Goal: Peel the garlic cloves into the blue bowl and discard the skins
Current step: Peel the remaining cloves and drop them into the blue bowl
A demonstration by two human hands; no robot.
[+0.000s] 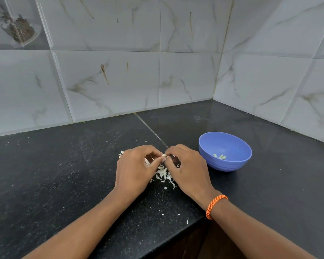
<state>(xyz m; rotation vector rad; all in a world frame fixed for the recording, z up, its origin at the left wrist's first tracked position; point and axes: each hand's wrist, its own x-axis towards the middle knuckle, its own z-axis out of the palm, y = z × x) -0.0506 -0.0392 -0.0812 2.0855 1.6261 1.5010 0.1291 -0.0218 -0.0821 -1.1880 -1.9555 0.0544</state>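
Dark counter (pixel 64 174) beneath: left hand (pixel 135 169) and right hand (pixel 187 169) pinch one garlic clove (pixel 164 155) over the skins (pixel 163 174), just left of the blue bowl (pixel 232 165). Best peel from the tip, gently.

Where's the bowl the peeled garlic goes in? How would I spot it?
Look at the black stone counter in the tiled corner. Just beyond the right hand sits a round blue plastic bowl. It is the only dish there, with pale peeled cloves inside.

Blue bowl (pixel 225 151); black speckled surface (pixel 64 174); white garlic skins (pixel 162 174); orange braided wristband (pixel 214 206); grey-veined white wall tiles (pixel 108 81).
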